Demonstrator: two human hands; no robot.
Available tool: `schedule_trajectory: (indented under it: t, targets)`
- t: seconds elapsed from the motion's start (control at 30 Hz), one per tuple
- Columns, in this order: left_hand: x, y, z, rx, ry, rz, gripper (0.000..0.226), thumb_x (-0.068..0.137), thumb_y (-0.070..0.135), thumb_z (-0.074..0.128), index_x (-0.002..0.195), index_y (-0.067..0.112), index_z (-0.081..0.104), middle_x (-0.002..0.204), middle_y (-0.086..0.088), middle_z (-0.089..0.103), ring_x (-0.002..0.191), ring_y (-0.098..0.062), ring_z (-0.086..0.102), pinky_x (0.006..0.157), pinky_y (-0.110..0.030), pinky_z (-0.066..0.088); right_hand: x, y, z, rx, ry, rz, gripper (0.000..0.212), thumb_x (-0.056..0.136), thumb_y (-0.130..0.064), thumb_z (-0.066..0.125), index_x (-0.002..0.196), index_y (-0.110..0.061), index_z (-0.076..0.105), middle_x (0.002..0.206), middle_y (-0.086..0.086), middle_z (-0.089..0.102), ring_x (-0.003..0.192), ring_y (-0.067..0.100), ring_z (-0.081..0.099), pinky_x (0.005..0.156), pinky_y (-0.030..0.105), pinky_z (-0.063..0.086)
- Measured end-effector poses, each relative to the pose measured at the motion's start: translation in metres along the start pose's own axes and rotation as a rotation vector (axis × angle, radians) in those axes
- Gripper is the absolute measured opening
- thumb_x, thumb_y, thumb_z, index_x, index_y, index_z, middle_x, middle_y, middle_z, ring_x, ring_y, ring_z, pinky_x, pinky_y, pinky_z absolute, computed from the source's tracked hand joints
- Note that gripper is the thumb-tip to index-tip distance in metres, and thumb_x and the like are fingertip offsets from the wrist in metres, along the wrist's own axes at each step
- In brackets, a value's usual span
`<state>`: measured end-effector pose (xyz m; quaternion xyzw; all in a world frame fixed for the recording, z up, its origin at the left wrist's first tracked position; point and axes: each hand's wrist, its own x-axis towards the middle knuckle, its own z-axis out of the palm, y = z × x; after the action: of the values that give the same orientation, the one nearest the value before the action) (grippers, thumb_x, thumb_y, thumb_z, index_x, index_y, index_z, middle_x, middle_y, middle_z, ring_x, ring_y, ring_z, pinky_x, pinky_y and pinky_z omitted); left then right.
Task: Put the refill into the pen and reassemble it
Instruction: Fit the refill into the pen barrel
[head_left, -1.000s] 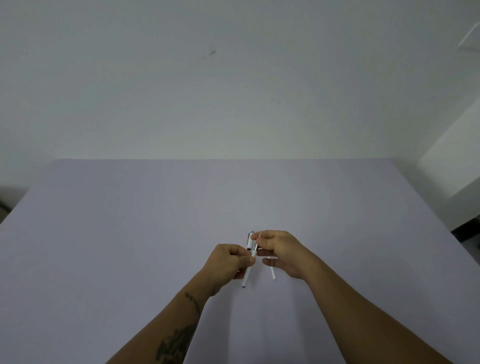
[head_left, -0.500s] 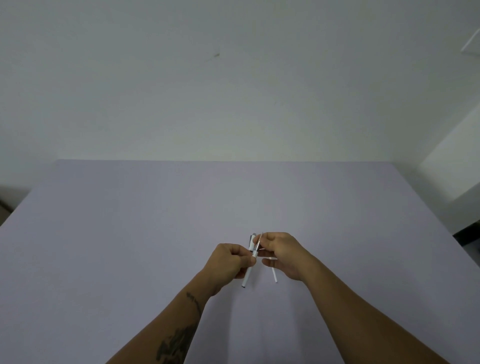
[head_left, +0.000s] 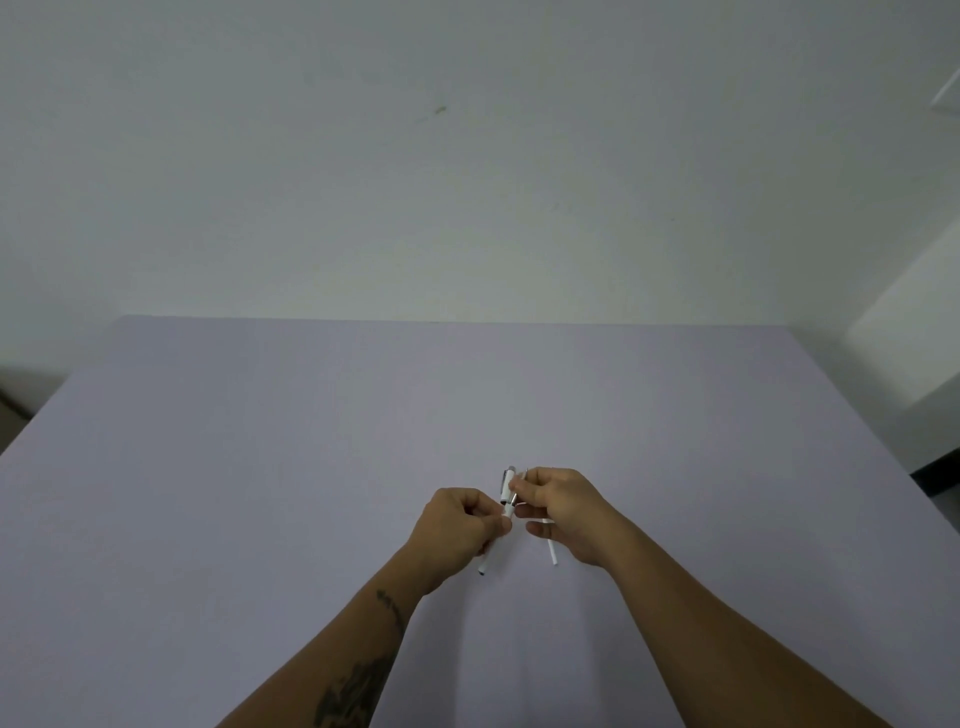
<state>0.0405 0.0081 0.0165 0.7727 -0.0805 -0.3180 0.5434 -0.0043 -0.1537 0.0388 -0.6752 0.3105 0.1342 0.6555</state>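
Bare table lies open all round; only a loose white tube sits beneath the right hand.

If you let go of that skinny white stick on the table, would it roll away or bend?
The thin white stick looks round and smooth, so on the flat table it would probably roll with a small push. It looks straight where it pokes out from under the right hand, so it is likely fairly stiff, though something that thin may flex. It probably weighs very little.

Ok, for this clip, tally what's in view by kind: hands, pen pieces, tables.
Hands: 2, left hand and right hand
White pen pieces: 3, barrel, clip section, thin tube
Table: 1
Total: 6
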Motion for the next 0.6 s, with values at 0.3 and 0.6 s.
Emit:
schedule_trajectory:
  t: [0.3,0.6]
  targets:
    - [-0.0007,-0.0003,0.0001,0.007,0.005,0.001,0.009,0.081,0.014,0.074,0.072,0.014,0.073,0.064,0.000,0.064,0.062,-0.016,0.058,0.068,-0.031,0.056,-0.0019,0.0028,-0.0053,0.050,-0.056,0.036,0.020,0.094,-0.014,0.060,0.105,-0.019,0.075,0.105,0.005,0.074,0.092,0.020,0.067,0.077,0.033,0.053]
    - [-0.0007,0.0068,0.0025,-0.005,-0.003,0.004,0.009,0.081,0.012,0.074,0.073,0.014,0.072,0.068,-0.004,0.065,0.067,-0.019,0.058,0.072,-0.035,0.057,0.0018,0.0030,-0.0061,0.058,0.007,0.010,0.018,0.093,-0.023,0.063,0.093,-0.010,0.075,0.085,0.000,0.073,0.084,0.016,0.066,0.069,0.030,0.053]
